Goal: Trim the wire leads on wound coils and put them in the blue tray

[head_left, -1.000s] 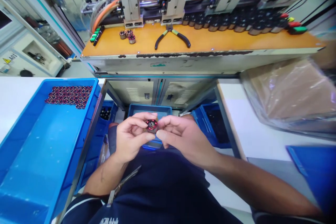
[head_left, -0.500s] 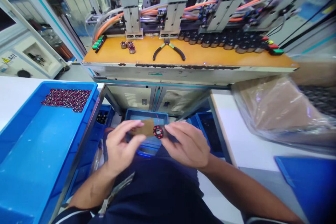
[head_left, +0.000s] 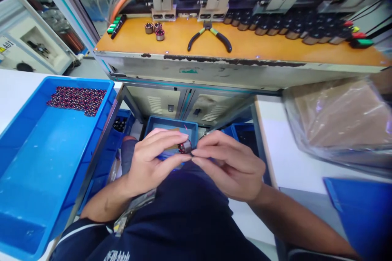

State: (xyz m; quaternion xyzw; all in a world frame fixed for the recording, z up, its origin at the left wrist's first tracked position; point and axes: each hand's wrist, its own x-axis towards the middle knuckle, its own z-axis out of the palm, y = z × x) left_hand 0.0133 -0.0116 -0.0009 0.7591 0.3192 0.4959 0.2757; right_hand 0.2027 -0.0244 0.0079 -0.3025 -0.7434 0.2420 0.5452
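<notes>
A small motor stator (head_left: 186,147), a grey metal cylinder with a red and black end, sits between the thumb and fingers of my left hand (head_left: 157,157). A thin red wire sticks up behind it. My right hand (head_left: 231,163) is at the stator's right end, thumb and fingertips pinched together close to it. Whatever those fingertips grip is too small to make out. Below and behind both hands is a blue bin (head_left: 171,121) with something brown in it, mostly hidden.
On the left, a large blue tray (head_left: 45,155) holds many small red-black parts (head_left: 78,98). The orange bench (head_left: 128,43) carries pliers (head_left: 208,34), a few loose stators (head_left: 159,34), markers (head_left: 118,25) and a row of black-topped cylinders (head_left: 275,26). Plastic-wrapped cardboard (head_left: 339,110) lies at right.
My left hand has moved right and closed on the stator. The right hand has shifted its grip to the stator's right end. The stator has turned, and the view has tilted downward.
</notes>
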